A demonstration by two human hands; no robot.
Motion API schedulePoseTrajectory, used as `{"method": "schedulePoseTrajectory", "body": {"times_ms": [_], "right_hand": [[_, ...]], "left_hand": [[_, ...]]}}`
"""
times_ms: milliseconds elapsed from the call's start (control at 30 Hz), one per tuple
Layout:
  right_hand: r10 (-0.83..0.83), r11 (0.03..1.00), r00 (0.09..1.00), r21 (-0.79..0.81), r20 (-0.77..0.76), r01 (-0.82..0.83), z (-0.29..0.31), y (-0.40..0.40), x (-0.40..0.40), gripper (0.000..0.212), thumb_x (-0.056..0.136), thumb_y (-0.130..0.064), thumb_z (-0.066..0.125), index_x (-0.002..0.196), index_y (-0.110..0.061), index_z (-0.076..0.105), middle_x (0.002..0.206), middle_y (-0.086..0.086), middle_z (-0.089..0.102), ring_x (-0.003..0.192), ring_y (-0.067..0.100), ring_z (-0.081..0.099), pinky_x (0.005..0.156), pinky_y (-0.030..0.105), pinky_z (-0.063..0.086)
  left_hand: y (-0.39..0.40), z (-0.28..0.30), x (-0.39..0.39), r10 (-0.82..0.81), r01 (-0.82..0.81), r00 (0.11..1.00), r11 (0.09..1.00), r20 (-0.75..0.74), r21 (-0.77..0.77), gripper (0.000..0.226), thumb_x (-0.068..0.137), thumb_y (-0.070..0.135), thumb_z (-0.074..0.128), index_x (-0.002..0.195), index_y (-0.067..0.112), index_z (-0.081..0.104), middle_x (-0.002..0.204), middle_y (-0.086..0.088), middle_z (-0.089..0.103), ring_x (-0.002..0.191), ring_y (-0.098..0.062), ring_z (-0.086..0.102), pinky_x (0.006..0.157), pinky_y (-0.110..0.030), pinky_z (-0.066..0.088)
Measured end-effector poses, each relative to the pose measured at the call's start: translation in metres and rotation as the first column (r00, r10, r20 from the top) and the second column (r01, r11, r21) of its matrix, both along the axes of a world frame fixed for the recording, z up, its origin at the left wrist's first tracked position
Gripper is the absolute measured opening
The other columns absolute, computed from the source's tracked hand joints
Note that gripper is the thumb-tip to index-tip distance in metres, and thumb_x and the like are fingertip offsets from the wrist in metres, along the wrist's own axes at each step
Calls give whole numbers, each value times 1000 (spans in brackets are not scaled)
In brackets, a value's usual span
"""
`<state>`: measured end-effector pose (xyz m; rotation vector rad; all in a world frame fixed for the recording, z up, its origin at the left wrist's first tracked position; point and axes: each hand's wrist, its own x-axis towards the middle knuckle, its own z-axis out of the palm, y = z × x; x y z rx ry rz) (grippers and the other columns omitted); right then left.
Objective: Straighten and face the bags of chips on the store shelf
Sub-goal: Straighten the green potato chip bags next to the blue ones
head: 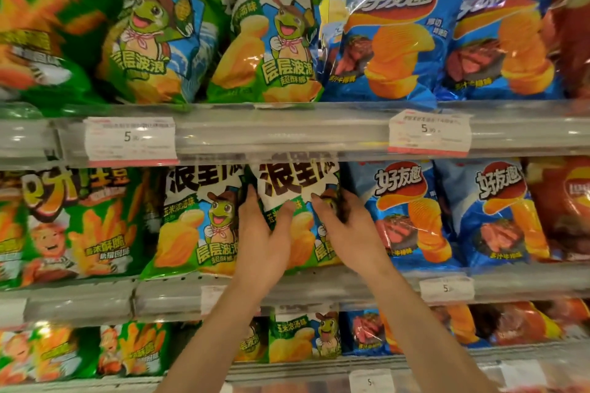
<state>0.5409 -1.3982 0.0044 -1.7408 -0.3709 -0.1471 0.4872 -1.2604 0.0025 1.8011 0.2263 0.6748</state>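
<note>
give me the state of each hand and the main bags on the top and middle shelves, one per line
left hand: gripping the left edge of the held turtle bag
right hand: gripping that bag's right edge
held turtle bag: middle shelf, upright, front facing out
neighbour turtle bag: upright, facing out, untouched
top left turtle bag: tilted, leaning left
top right turtle bag: upright, facing out
blue bags, middle shelf: upright, facing out

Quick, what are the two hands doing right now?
Left hand: fingers clasped on the left edge of the green turtle chip bag.
Right hand: fingers clasped on the same bag's right edge.
</note>
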Motion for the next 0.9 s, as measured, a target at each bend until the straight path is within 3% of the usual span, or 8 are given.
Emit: {"method": "schedulePoseTrajectory", "body": {"times_ms": [100, 200, 300, 367, 467, 600, 767, 900], "right_hand": [[-34, 999, 999, -3, 16, 34, 3, -2, 3, 13, 95, -40, 65, 106, -39, 58, 93, -32, 63, 83, -28, 55, 65, -6, 38], [-26, 999, 999, -32, -37, 24, 11, 1, 9, 24, 94, -55, 59, 114, -43, 54, 97, -37, 60, 93, -18, 56, 69, -6, 37], [-17, 999, 995, -41, -100, 13, 11, 4, 20, 65, 90, -71, 48, 142, -33, 44, 124, -19, 55, 117, 8, 50, 96, 21, 36], [-17, 1000, 991, -25, -131, 14, 8, 7, 22, 71, 90, -72, 46, 148, -31, 38, 133, -14, 53, 126, 13, 48, 99, 28, 33], [-32, 999, 989, 36, -147, 38, 6, 11, 20, 67, 93, -67, 47, 147, -28, 39, 138, -7, 55, 128, 18, 51, 103, 32, 38], [-141, 990, 981, -24, -135, 139, 4, 10, 13, 41, 94, -67, 43, 117, -34, 39, 104, -9, 52, 89, 10, 49, 87, 31, 34], [-223, 973, 971, -74, -83, 217, 3, 15, 5, 50, 95, -69, 40, 121, -26, 39, 121, 5, 60, 112, 30, 58, 97, 44, 45], [-129, 991, 988, -17, 79, 131, 2, 3, -1, 50, 96, -64, 43, 141, -45, 28, 137, -13, 55, 115, 8, 59, 92, 30, 46]], "left_hand": [[3, 4, 10, -67, 63, 994, 997, -86, -53, 79, 98, 56, 50, 161, 29, 10, 164, 5, 30, 149, -18, 29, 119, -30, 19], [7, 10, 19, -122, 105, 980, 988, -156, -111, 85, 96, 68, 40, 161, 32, 0, 165, 7, 24, 151, -18, 24, 104, -24, 18], [10, 9, 24, -150, 130, 979, 981, -136, -144, 85, 94, 71, 38, 161, 35, 0, 163, 7, 29, 146, -12, 28, 102, -22, 16], [10, 6, 24, -164, 145, 982, 974, -98, -172, 83, 94, 71, 39, 160, 37, 3, 160, 9, 34, 133, -3, 32, 102, -21, 20], [10, 3, 25, -157, 141, 985, 972, -77, -188, 81, 94, 72, 38, 160, 38, 7, 149, 15, 36, 123, 1, 29, 103, -20, 21], [10, -1, 25, -122, 117, 992, 986, -39, -117, 76, 93, 74, 38, 158, 41, 16, 132, 28, 37, 123, 4, 31, 102, -20, 21], [9, -2, 26, -92, 85, 993, 993, -79, -79, 78, 93, 73, 38, 159, 37, 15, 147, 14, 45, 136, -11, 41, 102, -23, 24], [11, -4, 13, -71, 68, 996, 996, 59, 57, 75, 88, 82, 33, 151, 59, -2, 160, 15, 33, 137, -6, 40, 108, -27, 31]]}}
